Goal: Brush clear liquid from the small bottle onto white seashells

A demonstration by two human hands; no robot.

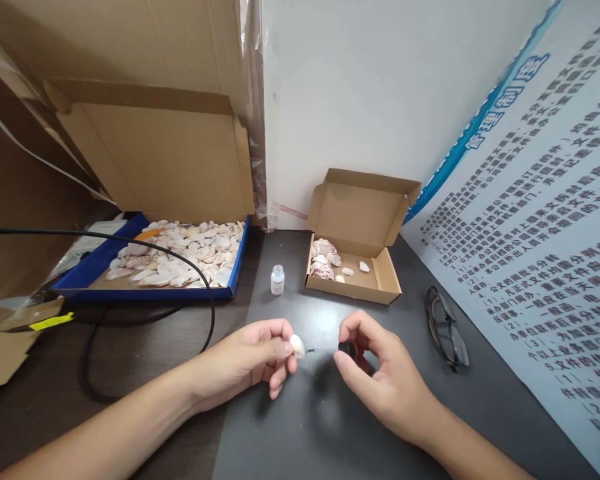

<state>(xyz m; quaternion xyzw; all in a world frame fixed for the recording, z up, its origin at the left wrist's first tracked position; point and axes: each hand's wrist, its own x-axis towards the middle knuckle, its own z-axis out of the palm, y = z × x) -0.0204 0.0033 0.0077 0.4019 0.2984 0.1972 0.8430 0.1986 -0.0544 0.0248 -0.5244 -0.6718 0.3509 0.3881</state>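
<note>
Pinched between the thumb and fingers of my left hand (265, 353) is a small white seashell (297, 346). My right hand (380, 373) is closed on a black brush cap (347, 349). From the cap a thin, pale rod runs left, and its dark tip is at or very near the shell's right edge; whether they touch I cannot tell. Just beyond my hands a small, clear bottle (277, 281) stands upright with no cap on it. Behind it to the right, an open cardboard box (377, 280) holds several shells, larger ones piled at its left side.
A blue-edged box (155, 294) full of shells lies at the left, its brown lid raised. A black cable (207, 287) loops in front of it. Folded glasses (445, 330) rest on the right. A printed poster (545, 220) and a white wall panel (350, 87) border the desk.
</note>
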